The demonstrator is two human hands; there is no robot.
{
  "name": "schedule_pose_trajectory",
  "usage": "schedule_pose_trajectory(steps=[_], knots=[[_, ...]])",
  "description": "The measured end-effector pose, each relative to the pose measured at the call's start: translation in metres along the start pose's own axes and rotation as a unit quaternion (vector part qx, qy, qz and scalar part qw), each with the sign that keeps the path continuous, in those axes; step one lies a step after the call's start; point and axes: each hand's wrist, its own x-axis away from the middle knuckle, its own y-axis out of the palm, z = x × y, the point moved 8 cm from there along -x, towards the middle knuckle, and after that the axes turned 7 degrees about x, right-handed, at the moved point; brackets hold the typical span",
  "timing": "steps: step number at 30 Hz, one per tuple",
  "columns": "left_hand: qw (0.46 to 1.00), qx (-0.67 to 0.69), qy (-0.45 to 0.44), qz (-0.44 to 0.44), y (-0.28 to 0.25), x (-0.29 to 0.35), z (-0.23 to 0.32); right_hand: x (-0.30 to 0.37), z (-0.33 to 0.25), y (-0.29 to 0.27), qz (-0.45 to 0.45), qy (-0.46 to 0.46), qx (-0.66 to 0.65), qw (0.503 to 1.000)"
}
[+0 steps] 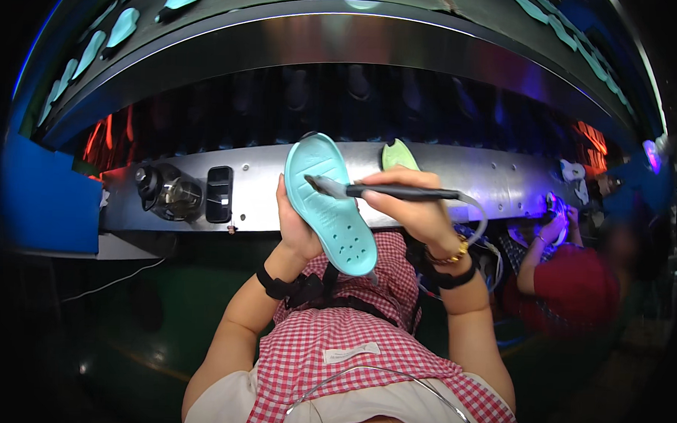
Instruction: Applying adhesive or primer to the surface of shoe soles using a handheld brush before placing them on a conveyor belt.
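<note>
A head-worn fisheye looks down at the hands (297,231) from nearby.

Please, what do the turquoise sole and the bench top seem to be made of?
Turquoise sole: probably moulded foam or rubber, satin, judging by its soft sheen and rounded grooves. Bench top: seemingly metal with a satin finish, since its grey surface gives blurred reflections.

In two hands (299,229) (420,214): one blue sole (318,163), one brush (410,192)
On the bench (261,194): one jug (181,195), one black tray (220,193) near the left end; one green piece (397,155) by the back edge.
</note>
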Motion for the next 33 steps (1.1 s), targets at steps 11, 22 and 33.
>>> schedule_pose_trajectory(steps=[11,22,33], knots=[[0.995,-0.053,0.078,-0.015,0.022,-0.001,0.019,0.016,-0.002,0.013,-0.121,-0.027,0.032,0.992],[0.968,-0.066,0.237,-0.053,0.048,0.002,0.055,0.034,-0.011,0.013,-0.180,-0.128,0.024,0.975],[0.978,-0.050,0.201,-0.005,0.058,0.008,0.048,0.036,0.039,0.001,-0.056,0.024,-0.226,0.972]])
